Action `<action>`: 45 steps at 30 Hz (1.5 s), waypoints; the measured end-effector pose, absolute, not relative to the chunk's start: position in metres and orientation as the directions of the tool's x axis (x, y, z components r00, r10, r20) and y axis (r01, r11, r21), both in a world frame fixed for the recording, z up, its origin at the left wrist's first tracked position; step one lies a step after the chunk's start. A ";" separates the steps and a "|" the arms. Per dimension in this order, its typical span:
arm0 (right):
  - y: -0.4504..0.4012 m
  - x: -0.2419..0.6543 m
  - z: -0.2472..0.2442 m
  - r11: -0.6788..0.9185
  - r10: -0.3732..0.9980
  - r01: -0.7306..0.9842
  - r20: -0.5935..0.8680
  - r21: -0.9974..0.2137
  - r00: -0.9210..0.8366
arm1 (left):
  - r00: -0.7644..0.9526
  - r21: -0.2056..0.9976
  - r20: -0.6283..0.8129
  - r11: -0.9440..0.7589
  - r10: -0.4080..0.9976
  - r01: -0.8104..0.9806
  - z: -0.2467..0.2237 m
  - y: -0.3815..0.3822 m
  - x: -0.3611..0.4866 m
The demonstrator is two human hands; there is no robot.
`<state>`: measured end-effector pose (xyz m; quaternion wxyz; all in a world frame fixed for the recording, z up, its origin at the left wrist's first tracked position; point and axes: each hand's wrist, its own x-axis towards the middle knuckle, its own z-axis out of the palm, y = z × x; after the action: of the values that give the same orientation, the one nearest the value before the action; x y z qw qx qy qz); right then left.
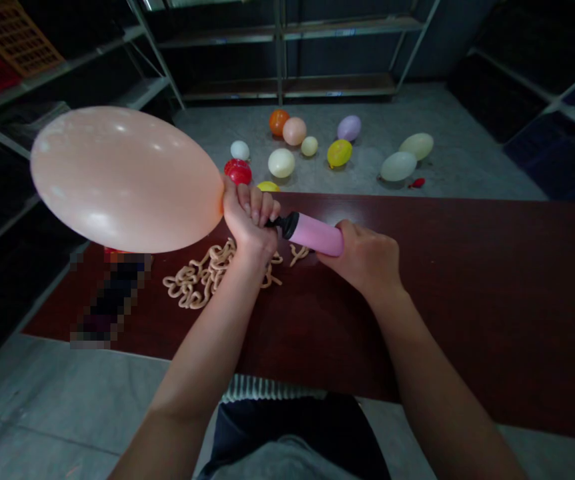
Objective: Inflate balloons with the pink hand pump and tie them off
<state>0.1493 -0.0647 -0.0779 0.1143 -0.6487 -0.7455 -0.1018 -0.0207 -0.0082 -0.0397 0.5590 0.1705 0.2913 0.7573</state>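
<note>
A large, inflated peach balloon (127, 179) extends leftward from my left hand (251, 217). The fingers of that hand are closed around the balloon's neck and the black nozzle end of a hand pump. My right hand (365, 257) is wrapped round the pink barrel of the pump (317, 235), which lies nearly level between both hands. Beneath my left wrist, a tangled pile of thin beige strands (200, 277) rests on the dark red-brown table (467, 300). A short beige piece (297, 253) lies under the pump.
Several loose balloons, among them a yellow one (339, 153) and a red one (238, 171), lie on the floor beyond the table. Metal shelves (337, 85) stand at the back and sides. A pixelated dark object (112, 300) is on the table's left.
</note>
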 end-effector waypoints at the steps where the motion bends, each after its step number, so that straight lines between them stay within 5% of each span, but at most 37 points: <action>1: -0.065 0.148 -0.079 0.141 0.943 0.990 0.304 0.005 -0.136 | -0.312 0.632 -0.072 -0.199 0.947 -0.749 -0.040 -0.008 -0.019; 13: -0.052 0.159 -0.089 0.154 0.833 0.987 0.529 0.055 -0.159 | -0.309 0.560 -0.117 -0.194 0.944 -0.805 -0.046 0.004 -0.027; 26: -0.044 0.196 -0.087 0.047 0.844 0.996 0.530 0.077 -0.081 | -0.442 0.517 -0.092 -0.337 0.892 -0.787 -0.054 0.026 -0.069; 35: -0.044 0.229 -0.090 -0.043 0.787 0.998 0.616 0.039 0.010 | -0.375 0.440 -0.040 -0.321 0.926 -0.839 -0.043 0.013 -0.054; 45: -0.052 0.205 -0.080 0.115 0.848 0.993 0.519 0.013 -0.105 | -0.395 0.538 -0.016 -0.325 0.919 -0.777 -0.028 -0.009 -0.030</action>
<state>0.2054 -0.0517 -0.0795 0.1971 -0.6393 -0.7202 -0.1837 -0.0298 -0.0090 -0.0282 0.5297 0.1480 0.2384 0.8004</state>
